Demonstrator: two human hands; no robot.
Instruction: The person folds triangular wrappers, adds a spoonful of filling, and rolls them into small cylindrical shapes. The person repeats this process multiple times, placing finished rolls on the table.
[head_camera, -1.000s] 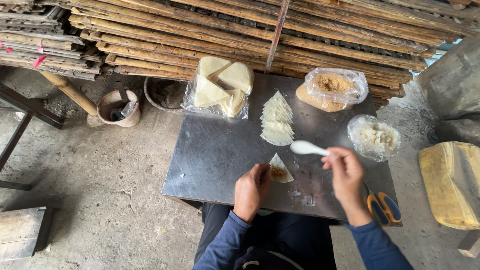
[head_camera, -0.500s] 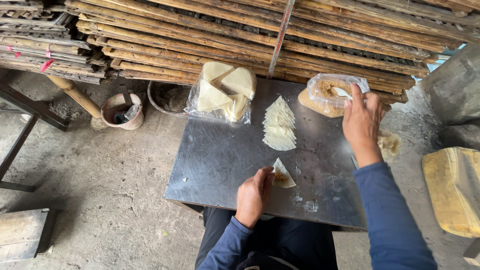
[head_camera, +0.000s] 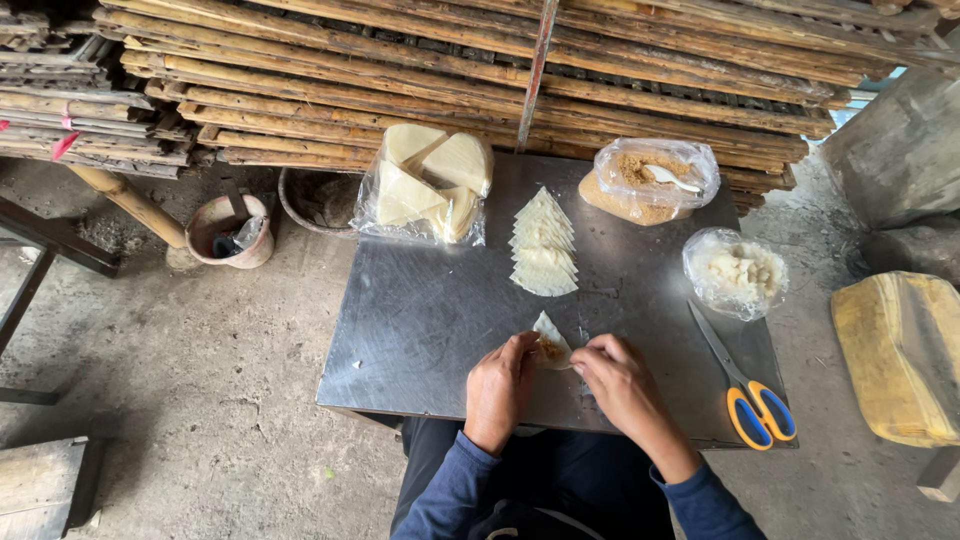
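A pale triangular wrapper (head_camera: 549, 339) with brown filling on it lies near the front of the grey metal table (head_camera: 420, 320). My left hand (head_camera: 501, 388) pinches its left side and my right hand (head_camera: 622, 380) pinches its right side. Behind it sits a row of folded pale triangles (head_camera: 543, 245). A clear bag of brown filling (head_camera: 650, 182) stands at the back right with a white spoon (head_camera: 672, 178) lying in it.
A clear bag of stacked wrappers (head_camera: 430, 185) sits at the back left. A bag of white filling (head_camera: 736, 272) and blue-and-yellow scissors (head_camera: 745, 388) lie on the right. Stacked bamboo racks (head_camera: 400, 70) rise behind. A clay pot (head_camera: 230, 230) and a yellow block (head_camera: 900, 355) flank the table.
My right hand left the spoon in the brown filling bag and came back to the wrapper. Both hands now hold the filled wrapper.
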